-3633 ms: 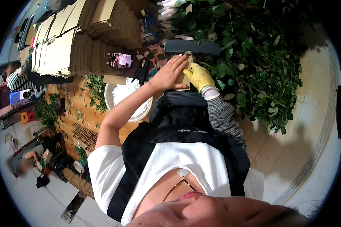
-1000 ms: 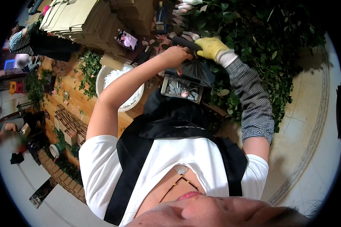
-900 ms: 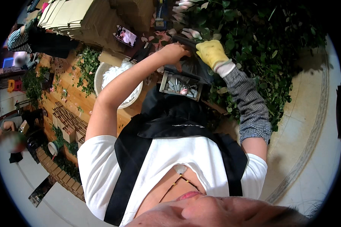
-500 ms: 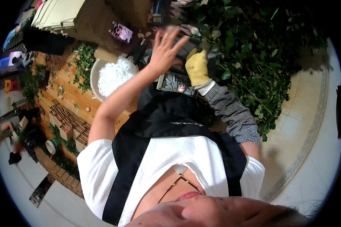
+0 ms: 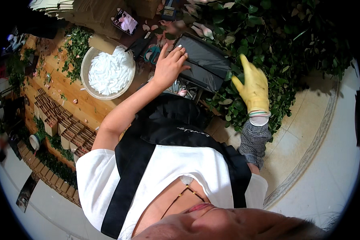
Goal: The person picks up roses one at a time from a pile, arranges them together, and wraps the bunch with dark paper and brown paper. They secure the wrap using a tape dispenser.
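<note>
My bare left hand rests with fingers stretched over the left edge of a flat black rectangular piece with a shiny, film-like surface. Nothing shows in its grip. My right hand, in a yellow glove, is open with thumb and fingers apart beside a big heap of leafy rose stems. Pale pink rose heads lie at the far edge of the black piece. Blue-handled scissors lie left of my left hand. Below it, a tray with small pieces is partly hidden.
A round white tub holds many small white tubes. A phone with a lit screen leans near stacked cardboard. Rows of brown cartons stand at the left, with cut leaves on the wooden surface.
My right hand has moved right, from the black piece to the leafy stems, and its fingers have spread. My left hand has come down onto the black piece. The view has shifted slightly.
</note>
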A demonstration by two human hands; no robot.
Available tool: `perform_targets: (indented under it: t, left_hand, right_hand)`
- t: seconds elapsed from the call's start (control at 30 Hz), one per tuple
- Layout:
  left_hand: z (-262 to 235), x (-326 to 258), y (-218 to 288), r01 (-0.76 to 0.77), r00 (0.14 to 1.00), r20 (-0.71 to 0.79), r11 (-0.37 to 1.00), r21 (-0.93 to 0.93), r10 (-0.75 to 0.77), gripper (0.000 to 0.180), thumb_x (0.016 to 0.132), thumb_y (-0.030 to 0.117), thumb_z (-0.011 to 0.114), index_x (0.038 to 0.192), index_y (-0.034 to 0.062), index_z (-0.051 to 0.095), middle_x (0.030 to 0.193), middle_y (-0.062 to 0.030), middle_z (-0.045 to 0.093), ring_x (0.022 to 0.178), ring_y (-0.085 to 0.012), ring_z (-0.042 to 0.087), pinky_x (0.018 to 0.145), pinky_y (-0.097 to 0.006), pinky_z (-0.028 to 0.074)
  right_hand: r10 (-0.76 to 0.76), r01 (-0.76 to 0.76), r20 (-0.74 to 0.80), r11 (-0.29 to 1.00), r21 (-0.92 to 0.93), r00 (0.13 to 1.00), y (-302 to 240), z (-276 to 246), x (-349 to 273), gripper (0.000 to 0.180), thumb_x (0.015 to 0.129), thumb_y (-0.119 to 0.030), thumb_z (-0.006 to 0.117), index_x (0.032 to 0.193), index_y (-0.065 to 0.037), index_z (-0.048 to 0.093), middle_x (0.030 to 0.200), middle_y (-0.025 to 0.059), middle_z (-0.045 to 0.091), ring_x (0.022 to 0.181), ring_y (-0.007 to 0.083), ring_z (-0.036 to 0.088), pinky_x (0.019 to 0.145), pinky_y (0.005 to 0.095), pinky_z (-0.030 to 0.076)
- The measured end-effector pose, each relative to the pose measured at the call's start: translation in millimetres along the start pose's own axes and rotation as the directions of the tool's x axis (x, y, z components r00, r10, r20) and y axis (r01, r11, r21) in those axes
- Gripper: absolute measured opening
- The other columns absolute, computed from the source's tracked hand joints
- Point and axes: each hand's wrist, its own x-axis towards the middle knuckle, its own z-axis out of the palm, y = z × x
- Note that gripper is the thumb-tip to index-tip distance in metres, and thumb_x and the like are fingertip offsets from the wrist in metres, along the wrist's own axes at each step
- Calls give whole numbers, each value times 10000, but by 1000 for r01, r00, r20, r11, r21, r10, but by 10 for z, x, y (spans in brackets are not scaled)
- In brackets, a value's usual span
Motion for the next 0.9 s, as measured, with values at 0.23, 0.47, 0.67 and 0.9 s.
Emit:
perform_targets:
  t: [0.23,0.47,0.67,0.9]
  left_hand:
    - [41,-46,-30,-29,999,-46,999,-39,28,411,878,202,757,1272,120,675,1392,-19,626,1364,-192,534,1210,-539,289]
    - [-250,-139,-428,209,970,-36,901,-381,-240,384,930,83,640,1313,101,610,1478,-87,567,1433,-341,453,1193,-602,243]
    - [-291,71,-357,-76,958,260,982,-173,120,545,921,332,686,1421,149,567,1554,-24,490,1482,-290,372,1223,-605,206]
    - [-81,-414,-1216,457,890,36,886,-79,-455,356,905,179,696,1187,-36,668,1290,-240,611,1157,-429,586,979,-491,476]
  right_hand:
    - [-256,224,-51,713,664,965,-367,1129,655,392,906,-145,713,1286,-61,667,929,179,713,875,381,683,768,431,552]
    - [-354,336,-82,754,565,932,-366,1195,530,400,889,-91,707,1289,-95,686,777,129,628,739,337,621,674,461,484]
    - [-304,283,-69,750,598,950,-387,1114,557,384,869,-55,706,1250,-103,710,750,138,623,726,352,618,660,474,476]
    - [-212,180,-26,755,630,977,-457,1094,580,328,871,-48,714,1194,-98,741,680,115,570,659,311,575,636,446,459]
